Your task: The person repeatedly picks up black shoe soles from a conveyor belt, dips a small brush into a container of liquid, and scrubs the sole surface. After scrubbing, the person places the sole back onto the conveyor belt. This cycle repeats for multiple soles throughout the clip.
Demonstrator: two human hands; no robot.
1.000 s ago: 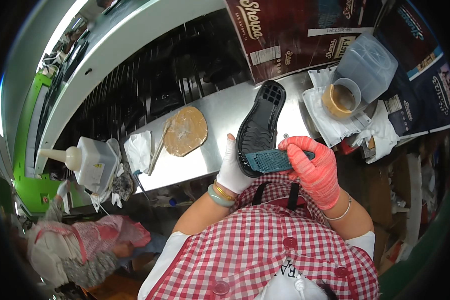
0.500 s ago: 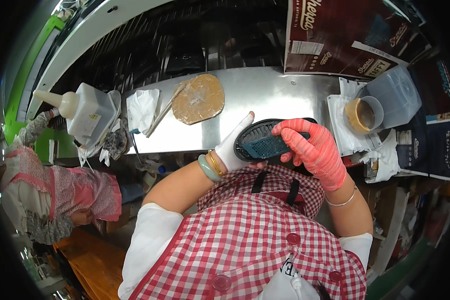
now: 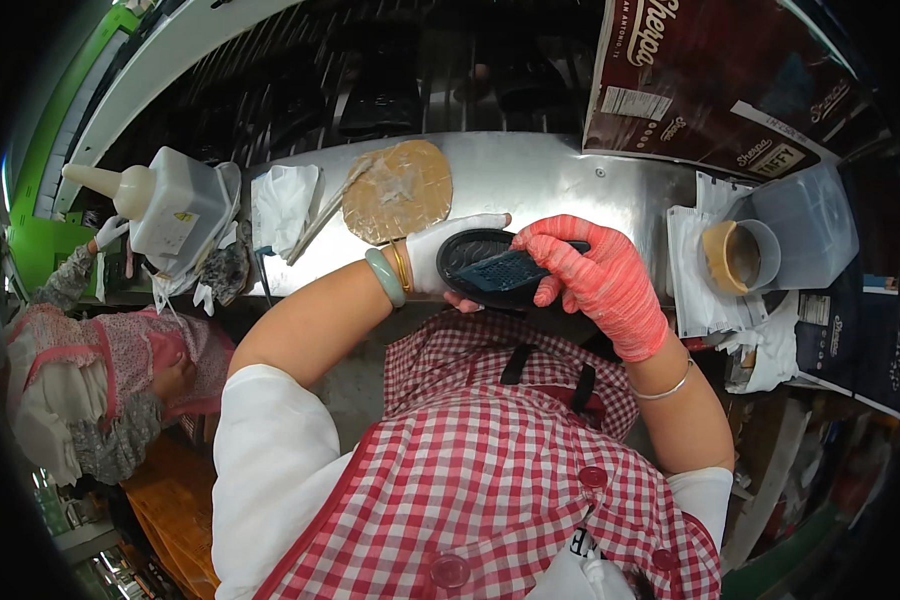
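My left hand, in a white glove with bare fingertips, grips a black shoe sole from its left side, thumb along the far edge. Its hollow, ridged inner face is turned up, and it is held just over the near edge of the steel table. My right hand, in a coral knit glove, pinches a flat, dark teal piece with a textured surface. That piece lies slantwise over the sole; whether it touches the sole I cannot tell. The sole's right end is partly covered by my right fingers.
On the steel table lie a plastic-wrapped brown disc, a stick and white paper. A white nozzle bottle stands left; a clear container and cup right. Behind is a maroon box. A co-worker is at left.
Both hands have shifted left with the sole and the teal piece. The sole now lies more level across, and the teal piece has slid toward its left end.
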